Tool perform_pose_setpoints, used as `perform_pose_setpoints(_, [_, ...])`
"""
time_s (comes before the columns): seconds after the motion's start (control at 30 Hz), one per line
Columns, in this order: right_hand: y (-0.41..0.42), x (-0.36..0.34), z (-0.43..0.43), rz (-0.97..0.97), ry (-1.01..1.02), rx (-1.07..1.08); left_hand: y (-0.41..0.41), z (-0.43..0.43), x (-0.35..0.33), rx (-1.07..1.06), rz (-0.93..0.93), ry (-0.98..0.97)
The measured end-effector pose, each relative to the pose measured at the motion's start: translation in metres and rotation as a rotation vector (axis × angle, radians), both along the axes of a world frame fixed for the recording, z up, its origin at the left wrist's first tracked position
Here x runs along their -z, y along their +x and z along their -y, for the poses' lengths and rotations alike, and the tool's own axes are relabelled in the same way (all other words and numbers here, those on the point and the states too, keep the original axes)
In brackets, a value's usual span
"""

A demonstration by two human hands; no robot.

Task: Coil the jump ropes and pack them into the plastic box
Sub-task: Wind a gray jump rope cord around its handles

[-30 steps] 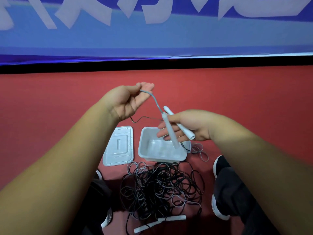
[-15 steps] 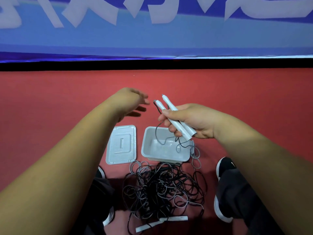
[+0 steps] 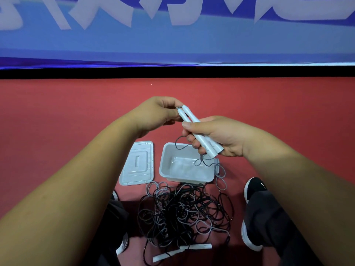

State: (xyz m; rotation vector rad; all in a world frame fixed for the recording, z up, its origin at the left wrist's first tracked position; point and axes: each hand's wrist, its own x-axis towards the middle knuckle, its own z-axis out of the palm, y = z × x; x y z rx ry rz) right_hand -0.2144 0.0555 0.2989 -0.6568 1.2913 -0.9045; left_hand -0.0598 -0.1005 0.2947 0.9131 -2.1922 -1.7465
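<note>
Red flooring (image 3: 57, 116) runs back to a blue banner (image 3: 172, 45). On the floor between the person's shoes lies the big tangle of jump ropes (image 3: 182, 212), not yet sorted. Beyond it stands the plastic box (image 3: 163, 162), holding nothing but a drooping loop, with its lid (image 3: 137, 164) flat on the floor just beside it.

The right hand (image 3: 217, 135) grips the pair of white handles (image 3: 194, 121), fingers wrapped round both. A second ago one handle dangled loose; now they lie side by side. The left hand (image 3: 159, 114), open and apart a moment ago, has come to the handle tips and pinches the grey cord (image 3: 180, 143) there (curled fingers hide the exact hold). Winding looks ready to begin; nothing is packed.
</note>
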Motion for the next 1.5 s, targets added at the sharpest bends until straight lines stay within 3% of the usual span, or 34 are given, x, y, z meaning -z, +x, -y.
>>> perform_pose_setpoints(0.17, [0.0, -0.002, 0.001, -0.02, 0.023, 0.0, -0.003, -0.005, -0.004, -0.094, -0.015, 0.03])
perform_pose_setpoints(0.33, [0.003, -0.003, 0.001, -0.272, 0.011, 0.039, -0.005, -0.01, -0.008, -0.131, -0.01, 0.048])
perform_pose_setpoints(0.43, [0.005, -0.001, 0.002, -0.323, 0.0, 0.056, -0.007, -0.013, -0.009, -0.161, -0.012, 0.055])
perform_pose_setpoints(0.9, [-0.004, 0.006, 0.007, -0.086, -0.042, 0.116, 0.003, -0.001, -0.023, -0.064, -0.086, 0.219])
perform_pose_setpoints(1.37, [0.0, 0.013, 0.011, -0.187, 0.002, 0.185, -0.002, -0.004, -0.024, -0.185, -0.038, 0.396])
perform_pose_setpoints(1.5, [0.005, 0.02, 0.015, -0.109, -0.026, 0.229, -0.004, -0.004, -0.023, -0.214, -0.046, 0.286])
